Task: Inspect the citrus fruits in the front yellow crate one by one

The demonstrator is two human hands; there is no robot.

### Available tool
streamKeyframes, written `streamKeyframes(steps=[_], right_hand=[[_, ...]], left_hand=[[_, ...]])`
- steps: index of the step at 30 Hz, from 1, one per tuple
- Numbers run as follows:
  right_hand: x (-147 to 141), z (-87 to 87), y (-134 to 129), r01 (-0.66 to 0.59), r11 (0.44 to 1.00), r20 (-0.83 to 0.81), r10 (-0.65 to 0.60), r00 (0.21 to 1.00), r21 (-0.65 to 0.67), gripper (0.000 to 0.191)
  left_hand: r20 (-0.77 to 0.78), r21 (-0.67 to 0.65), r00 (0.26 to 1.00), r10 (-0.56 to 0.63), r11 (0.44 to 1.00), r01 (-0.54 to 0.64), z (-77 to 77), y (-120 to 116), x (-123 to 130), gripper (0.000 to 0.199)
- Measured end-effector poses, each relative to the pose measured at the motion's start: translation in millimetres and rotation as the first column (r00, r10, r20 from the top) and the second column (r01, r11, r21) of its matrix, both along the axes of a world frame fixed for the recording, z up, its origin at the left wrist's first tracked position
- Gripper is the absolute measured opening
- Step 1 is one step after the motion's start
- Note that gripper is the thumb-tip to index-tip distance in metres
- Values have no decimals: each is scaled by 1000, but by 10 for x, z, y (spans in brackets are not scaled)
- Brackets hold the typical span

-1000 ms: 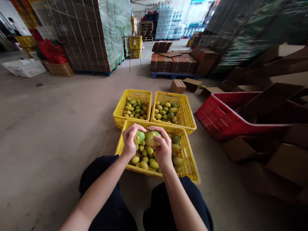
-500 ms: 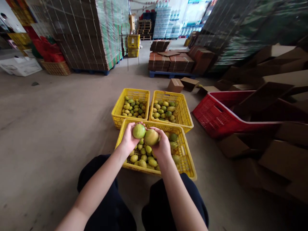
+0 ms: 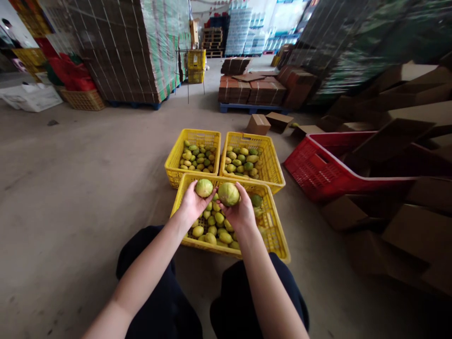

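My left hand (image 3: 194, 203) holds a round yellow-green fruit (image 3: 204, 188) on its fingers. Close beside it, my right hand (image 3: 242, 211) grips a larger green-yellow fruit (image 3: 229, 194) between thumb and fingers. Both hands are above the near yellow crate (image 3: 278, 230), which has many yellow and green fruits (image 3: 211, 238) in it. Behind it stand two more yellow crates side by side, the left crate (image 3: 173, 162) and the right crate (image 3: 273, 165), each partly filled with similar fruit.
A red crate (image 3: 310, 167) with cardboard in it stands at the right, among loose cardboard boxes (image 3: 413, 235). Farther back are a blue pallet (image 3: 252, 109) with stacked flat cardboard and a wrapped stack (image 3: 116, 52). My knees flank the near crate's front.
Both fruits have been turned in my hands and show different sides. My hands have moved slightly, with the fruits a little farther apart and the right one raised.
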State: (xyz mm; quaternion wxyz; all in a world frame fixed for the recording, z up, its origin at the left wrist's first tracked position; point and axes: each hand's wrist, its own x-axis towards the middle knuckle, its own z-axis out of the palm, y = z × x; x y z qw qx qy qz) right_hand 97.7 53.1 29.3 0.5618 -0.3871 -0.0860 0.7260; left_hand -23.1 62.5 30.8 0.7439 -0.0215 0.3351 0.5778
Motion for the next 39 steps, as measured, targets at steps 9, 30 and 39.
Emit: streamKeyframes(steps=[9, 30, 39], right_hand=[[35, -14, 20, -77, 990, -120, 63, 991, -115, 21], [6, -90, 42, -119, 992, -137, 111, 984, -51, 24], [-10, -4, 27, -83, 996, -87, 82, 993, -16, 25]], left_hand=[[7, -38, 1000, 11, 999, -11, -14, -8, 20, 25], [7, -41, 999, 43, 998, -43, -23, -28, 44, 17], [103, 41, 995, -10, 999, 6, -17, -72, -16, 20]])
